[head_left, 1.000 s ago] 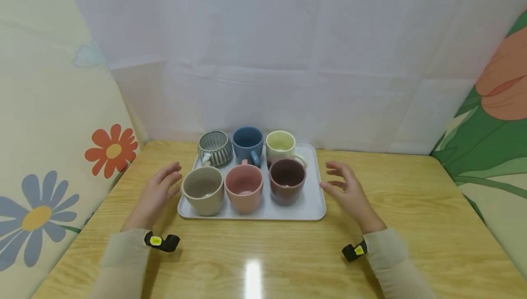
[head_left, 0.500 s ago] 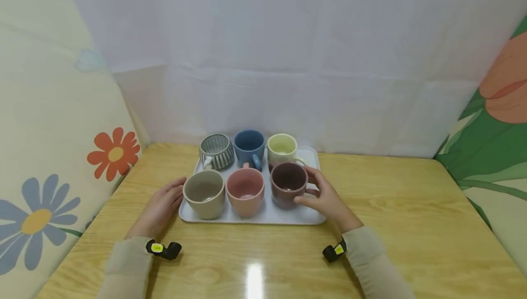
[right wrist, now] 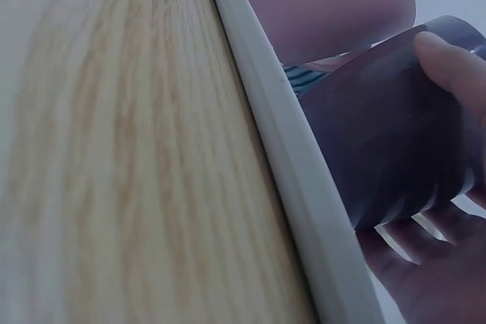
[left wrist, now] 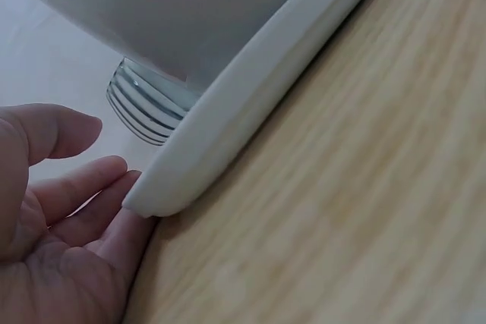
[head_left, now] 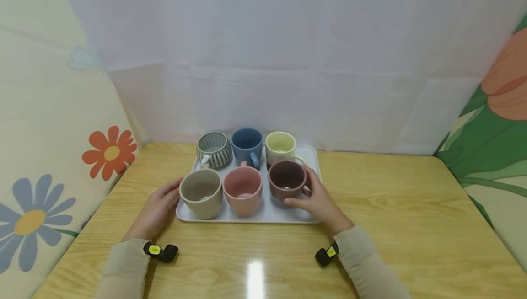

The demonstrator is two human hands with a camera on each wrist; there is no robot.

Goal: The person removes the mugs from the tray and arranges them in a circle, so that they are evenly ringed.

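My right hand [head_left: 323,204] grips the dark plum-brown mug [head_left: 281,196] at the tray's front right. In the right wrist view its thumb lies on the mug's wall [right wrist: 395,134], with the other fingers on the opposite side. The mug stands on a white tray [head_left: 273,218]. At the tray's left edge is my left hand [head_left: 156,207], beside the beige mug [head_left: 203,208]. The left wrist view has its thumb raised and its fingers at the outer tray corner [left wrist: 171,187]; nothing is in its grasp. Between the two front mugs stands a pink mug [head_left: 244,204].
Behind the front row are a grey striped cup [head_left: 221,156], a blue mug [head_left: 242,152] and a pale green mug [head_left: 276,154]. Under the tray is a wooden table [head_left: 391,198]. White cloth [head_left: 255,61] hangs behind, with flower-printed cloth [head_left: 49,107] on both sides.
My right hand has moved left from beside the tray and taken hold of the dark mug. My left hand has moved slightly right, up to the tray's edge. The mugs have stayed put.
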